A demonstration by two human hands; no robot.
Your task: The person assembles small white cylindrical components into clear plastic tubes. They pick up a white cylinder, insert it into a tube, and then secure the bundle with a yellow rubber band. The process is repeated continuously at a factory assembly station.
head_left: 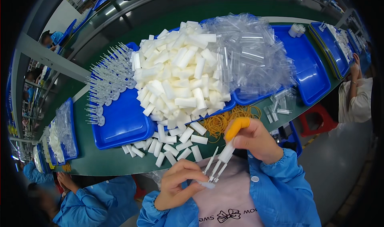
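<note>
My left hand (pixel 182 183) pinches the round translucent base (pixel 207 185) of a plastic piece with several thin white prongs (pixel 216 171), held tilted in front of my chest. A white foam cylinder (pixel 227 153) is between the fingers of my right hand (pixel 258 141), which wears an orange finger cot. The foam's lower end meets the prongs; I cannot tell how far any prong goes into it. Just beyond my hands, loose foam cylinders (pixel 171 149) lie on the green table (pixel 108 163), below a large heap of cream-white foam cylinders (pixel 176 75).
Many pronged pieces (pixel 112 73) stand in a blue tray (pixel 120 135) at left. Clear plastic tubes (pixel 256 51) are heaped at right, near another blue tray (pixel 314 77). Yellow rubber bands (pixel 224 121) lie between. Co-workers sit at lower left (pixel 96 199) and far right (pixel 356 95).
</note>
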